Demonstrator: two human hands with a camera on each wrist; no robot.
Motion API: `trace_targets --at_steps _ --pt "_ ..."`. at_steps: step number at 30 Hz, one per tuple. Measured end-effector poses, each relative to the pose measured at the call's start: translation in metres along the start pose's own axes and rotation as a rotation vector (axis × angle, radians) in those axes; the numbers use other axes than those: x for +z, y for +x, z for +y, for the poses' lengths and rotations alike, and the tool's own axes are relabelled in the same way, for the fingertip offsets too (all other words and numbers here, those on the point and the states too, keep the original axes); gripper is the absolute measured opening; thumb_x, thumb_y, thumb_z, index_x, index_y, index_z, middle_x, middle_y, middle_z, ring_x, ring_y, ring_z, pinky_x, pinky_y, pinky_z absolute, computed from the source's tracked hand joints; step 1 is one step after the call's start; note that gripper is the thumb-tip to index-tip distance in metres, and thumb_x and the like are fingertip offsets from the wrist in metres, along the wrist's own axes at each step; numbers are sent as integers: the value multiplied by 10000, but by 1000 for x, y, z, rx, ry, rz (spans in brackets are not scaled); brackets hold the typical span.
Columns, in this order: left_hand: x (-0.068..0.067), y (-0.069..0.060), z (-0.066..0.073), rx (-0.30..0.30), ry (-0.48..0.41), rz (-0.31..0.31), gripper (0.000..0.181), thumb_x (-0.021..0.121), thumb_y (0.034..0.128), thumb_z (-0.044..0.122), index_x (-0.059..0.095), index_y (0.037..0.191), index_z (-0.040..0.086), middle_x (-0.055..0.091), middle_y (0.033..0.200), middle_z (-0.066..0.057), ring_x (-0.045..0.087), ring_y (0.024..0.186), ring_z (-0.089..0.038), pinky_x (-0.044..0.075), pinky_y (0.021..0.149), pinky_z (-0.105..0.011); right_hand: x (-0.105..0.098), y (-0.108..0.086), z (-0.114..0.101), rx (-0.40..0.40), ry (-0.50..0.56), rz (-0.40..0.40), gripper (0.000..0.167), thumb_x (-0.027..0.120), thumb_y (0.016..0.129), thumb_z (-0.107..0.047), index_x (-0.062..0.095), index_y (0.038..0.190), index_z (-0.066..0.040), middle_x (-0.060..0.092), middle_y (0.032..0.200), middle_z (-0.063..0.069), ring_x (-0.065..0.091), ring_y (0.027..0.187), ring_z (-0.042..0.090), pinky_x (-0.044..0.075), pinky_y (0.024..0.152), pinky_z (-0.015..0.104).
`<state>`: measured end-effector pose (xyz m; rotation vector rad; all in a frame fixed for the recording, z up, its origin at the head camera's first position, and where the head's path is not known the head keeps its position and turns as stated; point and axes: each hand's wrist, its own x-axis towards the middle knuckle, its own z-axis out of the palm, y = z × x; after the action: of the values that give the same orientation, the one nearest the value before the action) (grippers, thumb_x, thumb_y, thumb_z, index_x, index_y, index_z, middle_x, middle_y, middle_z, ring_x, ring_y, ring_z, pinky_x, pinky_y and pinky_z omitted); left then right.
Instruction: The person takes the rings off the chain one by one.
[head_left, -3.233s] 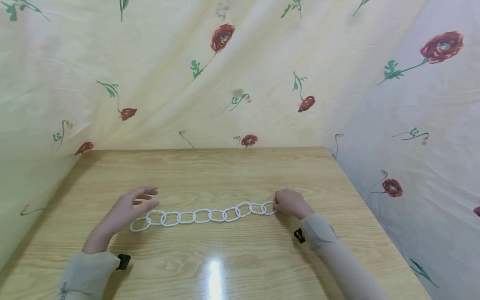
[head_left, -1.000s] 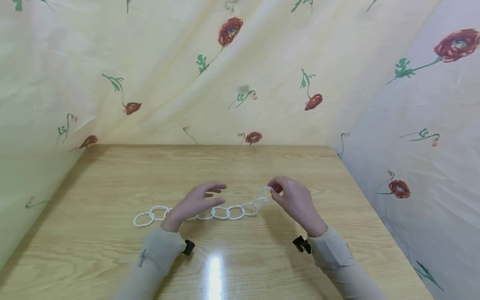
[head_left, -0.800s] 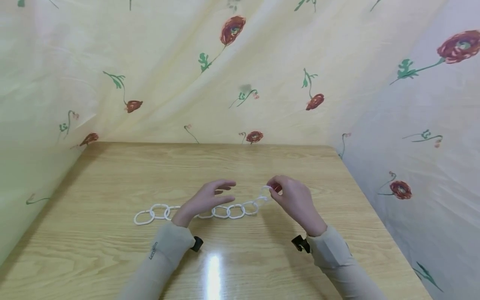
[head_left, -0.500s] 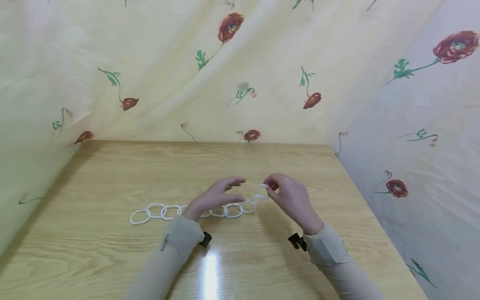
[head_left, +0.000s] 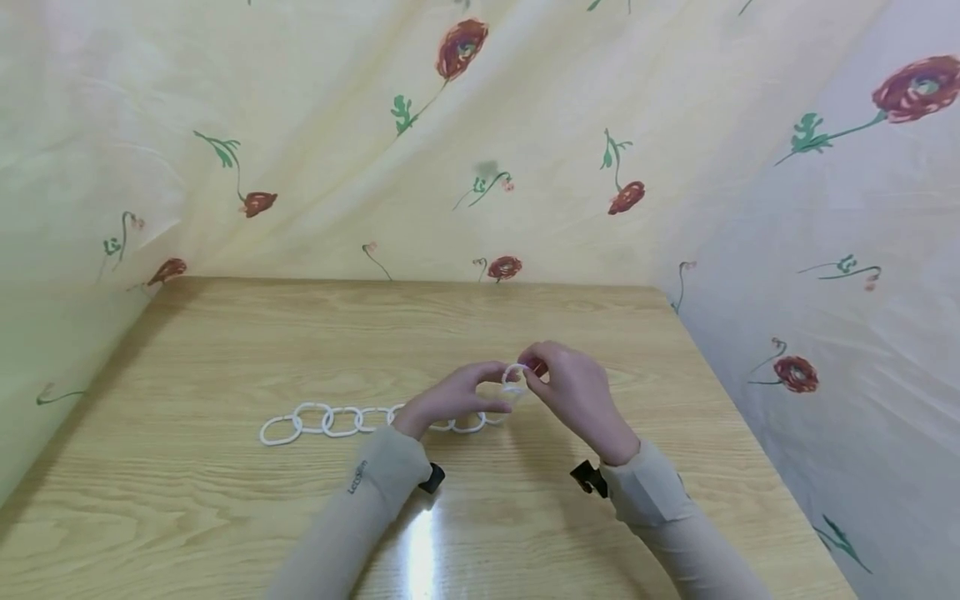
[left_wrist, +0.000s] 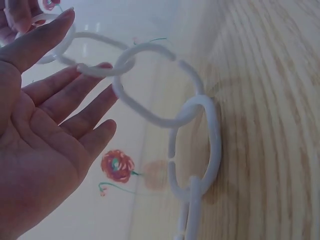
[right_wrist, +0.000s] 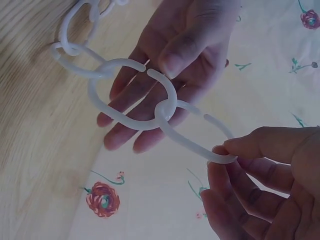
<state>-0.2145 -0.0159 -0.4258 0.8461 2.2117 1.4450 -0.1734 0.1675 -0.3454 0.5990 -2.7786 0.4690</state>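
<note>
A chain of white plastic links (head_left: 342, 421) lies across the wooden table, its right end raised. My right hand (head_left: 581, 392) pinches the end link (right_wrist: 192, 145) between thumb and fingertips. Beside the raised links is my left hand (head_left: 457, 393), thumb apart from its extended fingers. In the left wrist view, the left hand (left_wrist: 45, 135) has its palm toward the hanging links (left_wrist: 157, 120). The right wrist view puts the left hand (right_wrist: 185, 55) behind the second link (right_wrist: 116, 114); whether it touches is unclear. Each link shows a small gap. The left hand and forearm hide middle links in the head view.
The wooden table (head_left: 225, 517) reflects a bright light near its front. Flower-patterned cloth (head_left: 337, 125) hangs behind it and at both sides. Black straps with small devices show at both wrists.
The left hand has moved right along the chain, up to the raised links. The right hand has lifted the end link from the table and shifted slightly left with it.
</note>
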Motion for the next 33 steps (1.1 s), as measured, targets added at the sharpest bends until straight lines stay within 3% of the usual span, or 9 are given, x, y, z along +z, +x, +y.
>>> trace_targets --at_steps 10,18,23,27,33 --pt "6 0 -3 46 -37 4 456 687 905 154 556 1333 71 600 1352 -90 538 1269 -244 413 1100 -459 -3 2 -5 -14 23 49 56 713 859 -96 719 914 -102 719 823 28 648 651 139 516 523 253" --pt "4 -6 -7 71 -101 -8 270 649 918 68 599 1176 10 664 1224 -177 598 1197 -274 483 1034 -383 0 4 -4 30 58 89 79 713 852 -90 717 931 -81 726 842 60 674 707 201 482 501 266" --pt "3 -11 -9 80 -110 -9 303 624 932 55 578 1213 -49 686 1154 -204 631 1131 -277 505 989 -329 1 5 0 69 100 111 82 703 864 -95 718 940 -68 732 862 80 690 755 227 513 546 307" --pt "2 -15 -11 76 -110 13 290 615 944 81 591 1188 -74 702 1099 -204 655 1083 -252 522 969 -309 3 5 4 122 166 108 93 691 881 -109 716 955 -59 737 883 89 695 779 231 532 590 335" --pt "-4 -24 -10 72 -96 83 234 602 955 121 641 1116 -45 723 1044 -142 673 1022 -193 477 1045 -402 5 4 9 209 279 94 118 671 904 -105 703 990 -30 732 918 126 692 799 270 588 685 389"
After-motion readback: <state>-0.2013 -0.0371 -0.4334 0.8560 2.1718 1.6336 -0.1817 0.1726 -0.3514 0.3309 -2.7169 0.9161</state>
